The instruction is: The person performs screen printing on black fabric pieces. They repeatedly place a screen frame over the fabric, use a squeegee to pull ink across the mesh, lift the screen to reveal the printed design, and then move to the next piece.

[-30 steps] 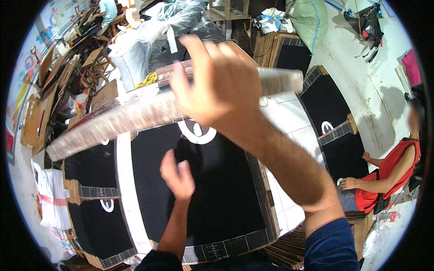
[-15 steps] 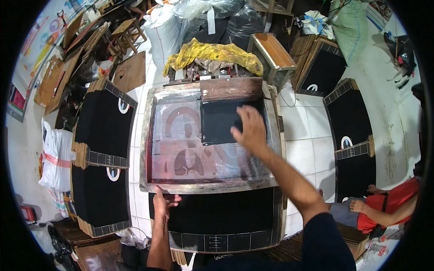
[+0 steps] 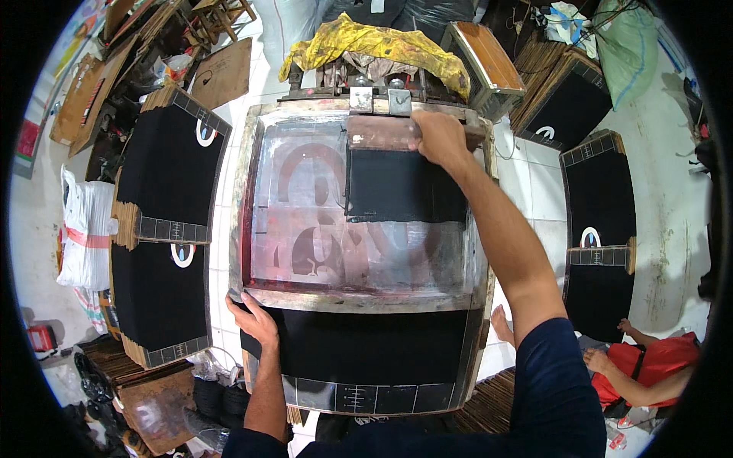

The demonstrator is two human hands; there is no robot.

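A wood-framed printing screen [image 3: 359, 300] lies in front of me, its pale mesh [image 3: 305, 263] carrying reddish curved shapes. Across the upper right of the mesh stands a brown wooden squeegee [image 3: 382, 133]. My right hand [image 3: 443, 139] is closed over the squeegee's upper right part. Below the squeegee a black rectangle [image 3: 405, 185] covers part of the mesh. My left hand [image 3: 256, 320] is at the frame's near left corner, fingers apart, the tips touching or close to the wood. Under the screen's near edge a black-covered board [image 3: 366, 347] shows, with a ruled strip along its front.
Black-covered boards [image 3: 164, 183] with white oval prints stand left, and more boards [image 3: 599, 198] stand right. A stained yellow cloth [image 3: 374, 53] drapes over the far end, beside two metal clamps [image 3: 361, 99]. Another person in red [image 3: 649, 374] sits at the lower right.
My right hand has moved up from over the black rectangle and now grips the squeegee. My left hand has shifted left to the frame's corner. The view has shifted slightly.
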